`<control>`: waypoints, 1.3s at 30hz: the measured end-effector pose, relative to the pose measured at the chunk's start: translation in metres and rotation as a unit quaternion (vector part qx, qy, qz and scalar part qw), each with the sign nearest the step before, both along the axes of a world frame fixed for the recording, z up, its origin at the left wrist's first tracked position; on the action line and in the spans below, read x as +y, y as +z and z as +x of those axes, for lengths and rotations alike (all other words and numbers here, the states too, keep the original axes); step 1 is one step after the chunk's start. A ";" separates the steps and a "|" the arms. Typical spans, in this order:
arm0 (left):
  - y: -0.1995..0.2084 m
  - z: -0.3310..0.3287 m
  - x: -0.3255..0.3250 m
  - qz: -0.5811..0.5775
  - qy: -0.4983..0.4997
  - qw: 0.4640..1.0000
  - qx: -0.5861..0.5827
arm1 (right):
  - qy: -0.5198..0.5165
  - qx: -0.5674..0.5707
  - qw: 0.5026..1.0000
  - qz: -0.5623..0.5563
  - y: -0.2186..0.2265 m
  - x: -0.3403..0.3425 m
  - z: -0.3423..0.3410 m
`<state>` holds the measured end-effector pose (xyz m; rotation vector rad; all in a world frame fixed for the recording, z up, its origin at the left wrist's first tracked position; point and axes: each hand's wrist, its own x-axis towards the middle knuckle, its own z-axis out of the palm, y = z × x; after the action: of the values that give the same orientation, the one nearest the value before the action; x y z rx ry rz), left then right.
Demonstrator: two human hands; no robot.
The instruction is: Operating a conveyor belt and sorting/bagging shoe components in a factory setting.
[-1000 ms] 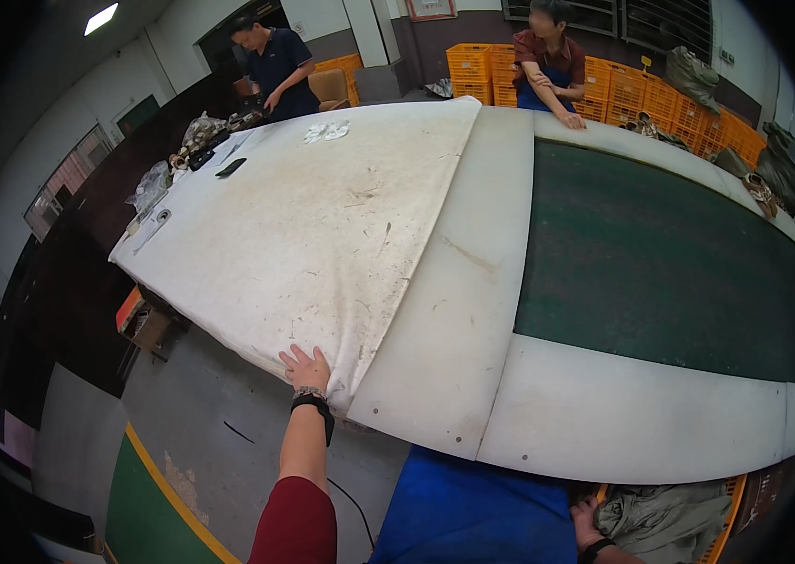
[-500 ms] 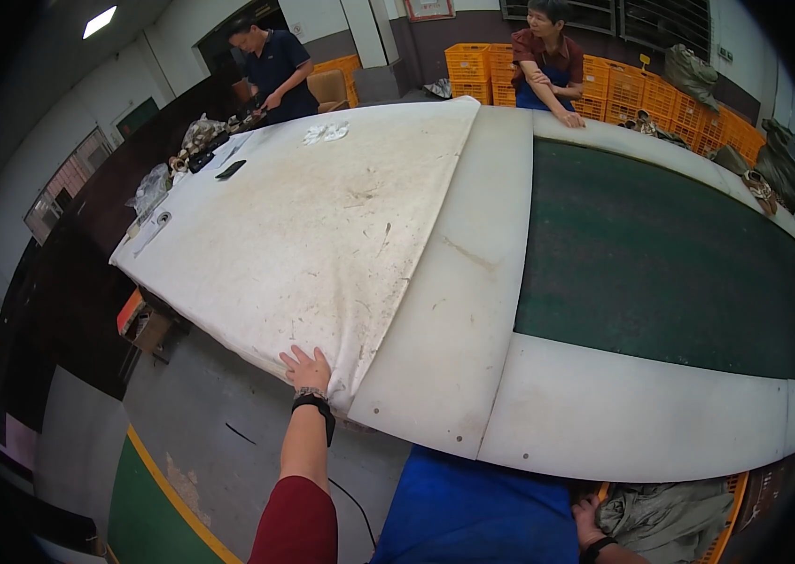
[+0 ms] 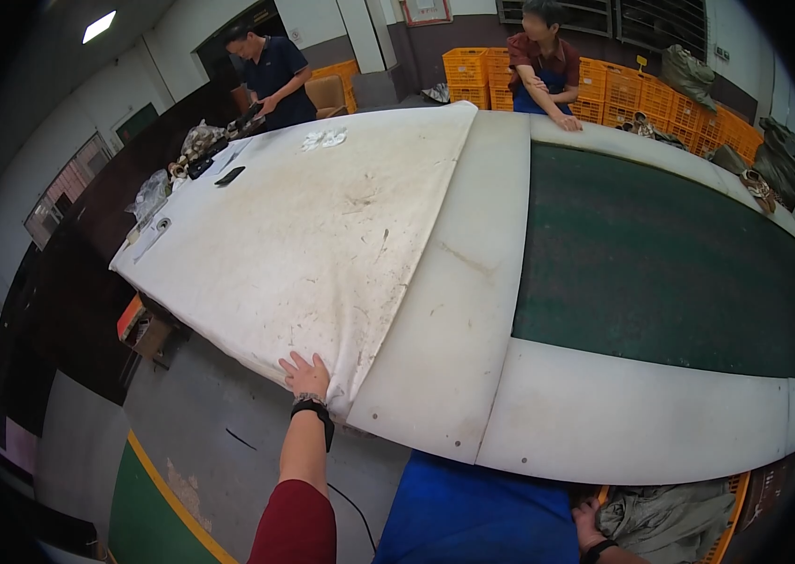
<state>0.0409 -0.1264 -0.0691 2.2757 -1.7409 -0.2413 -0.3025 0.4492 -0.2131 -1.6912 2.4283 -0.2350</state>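
My left hand (image 3: 306, 376) lies palm down with fingers spread on the near corner of a white cloth (image 3: 303, 235), which covers the left part of the table and has brown stains and dark scuffs. A dark band circles that wrist. Below the table's near edge, my right hand (image 3: 588, 524) is beside my blue apron (image 3: 482, 512), against a grey-green cloth bundle (image 3: 665, 517) in an orange crate (image 3: 739, 508). Its fingers are partly hidden, so its grip cannot be made out. White panels (image 3: 623, 404) frame a dark green belt (image 3: 661, 254) on the right.
Across the table stand two people, one at the far left (image 3: 275, 80) handling a dark item, one (image 3: 543, 70) leaning on the far panel. A black phone (image 3: 230, 176), white pieces (image 3: 324, 138) and a tape roll (image 3: 163, 225) lie on the cloth. Orange crates (image 3: 623, 89) are stacked behind.
The person at the far left has raised their hands and the dark item slightly. My hands keep their places. The view has shifted very slightly.
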 end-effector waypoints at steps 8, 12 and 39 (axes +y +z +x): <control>0.000 0.000 0.001 -0.006 0.000 1.000 0.016 | 0.006 0.027 0.999 -0.024 -0.017 0.005 -0.003; 0.001 -0.001 0.001 -0.005 0.003 1.000 0.013 | 0.006 0.012 1.000 -0.013 -0.028 0.010 -0.006; 0.005 -0.003 0.004 -0.003 0.005 1.000 0.021 | 0.012 -0.007 1.000 0.007 0.012 -0.002 -0.001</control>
<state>0.0383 -0.1220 -0.0636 2.2593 -1.7064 -0.2797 -0.3036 0.4470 -0.2008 -1.7057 2.3933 -0.2267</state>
